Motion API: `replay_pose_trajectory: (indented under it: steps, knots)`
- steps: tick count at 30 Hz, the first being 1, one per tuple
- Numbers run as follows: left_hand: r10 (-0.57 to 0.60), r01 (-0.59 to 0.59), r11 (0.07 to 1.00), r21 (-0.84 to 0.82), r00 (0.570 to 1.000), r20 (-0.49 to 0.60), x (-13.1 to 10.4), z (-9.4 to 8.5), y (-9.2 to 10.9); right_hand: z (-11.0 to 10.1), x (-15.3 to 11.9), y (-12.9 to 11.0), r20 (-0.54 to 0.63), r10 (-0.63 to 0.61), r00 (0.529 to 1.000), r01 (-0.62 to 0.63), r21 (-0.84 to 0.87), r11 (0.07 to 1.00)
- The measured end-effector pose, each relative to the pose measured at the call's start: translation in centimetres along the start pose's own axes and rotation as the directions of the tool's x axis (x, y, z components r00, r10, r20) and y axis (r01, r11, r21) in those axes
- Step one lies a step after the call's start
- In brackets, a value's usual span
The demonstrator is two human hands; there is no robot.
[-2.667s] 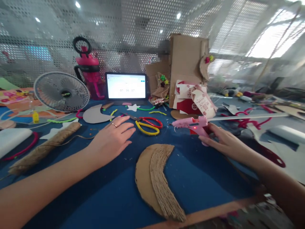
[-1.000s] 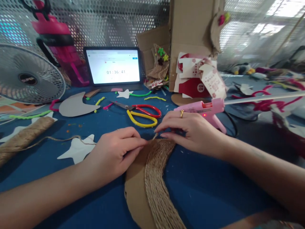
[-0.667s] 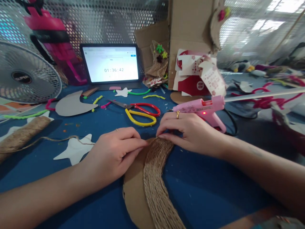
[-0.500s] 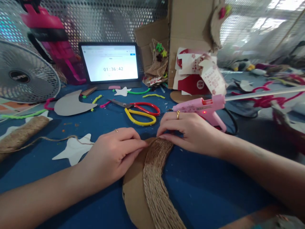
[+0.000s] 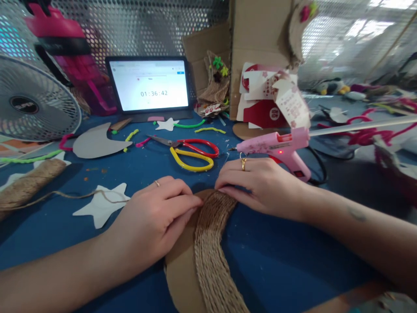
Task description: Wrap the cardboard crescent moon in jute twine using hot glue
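Observation:
A curved cardboard piece (image 5: 182, 274) lies on the blue table in front of me, with rows of brown twine (image 5: 213, 250) laid side by side along its inner half. My left hand (image 5: 159, 213) is closed in a pinch at the upper left of the cardboard. A loose strand runs into it from the twine roll (image 5: 35, 182), over a white paper star (image 5: 102, 204). At the cardboard's top end, my right hand (image 5: 260, 180) pinches the edge where the twine rows finish. Its fingertips partly hide that end.
Just beyond my right hand stands a pink glue gun (image 5: 276, 145), its red light lit. Scissors (image 5: 192, 152) with red and yellow handles lie ahead. A tablet (image 5: 150, 87), a fan (image 5: 35, 100), a pink bottle (image 5: 71, 65) and a grey crescent (image 5: 96, 141) are farther back.
Both hands stay at the top of the cardboard. My right hand has shifted slightly down, towards me. The view has moved a little.

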State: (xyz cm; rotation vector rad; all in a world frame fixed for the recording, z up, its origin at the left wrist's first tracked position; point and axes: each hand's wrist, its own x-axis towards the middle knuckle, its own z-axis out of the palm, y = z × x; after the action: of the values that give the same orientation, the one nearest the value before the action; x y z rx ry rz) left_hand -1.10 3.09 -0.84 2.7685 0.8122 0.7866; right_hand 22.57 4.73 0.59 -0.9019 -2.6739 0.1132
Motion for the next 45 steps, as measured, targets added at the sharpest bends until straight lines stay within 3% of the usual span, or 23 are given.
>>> replay_pose_trajectory:
  steps: [14, 21, 29, 45]
  knots:
    - [0.004, -0.028, 0.977, 0.210, 0.994, 0.113, -0.1, -0.5, 1.2, -0.1, -1.1, -1.8, 0.030, 0.111, 0.993, -0.110, -0.005, 0.994]
    - [-0.024, -0.020, 0.982, 0.186, 0.973, 0.230, 0.6, -0.4, 1.0, -0.1, -1.3, -1.6, 0.020, 0.116, 0.993, -0.117, 0.050, 0.992]
    - [0.020, -0.068, 0.977, 0.203, 0.973, 0.229, 0.6, -0.4, 0.7, -1.2, -1.5, -1.1, -0.072, 0.155, 0.985, -0.149, 0.087, 0.985]
    - [0.018, -0.070, 0.976, 0.204, 0.969, 0.245, 0.5, -0.4, 0.8, -1.3, -1.5, -1.2, 0.043, 0.131, 0.990, -0.137, 0.157, 0.978]
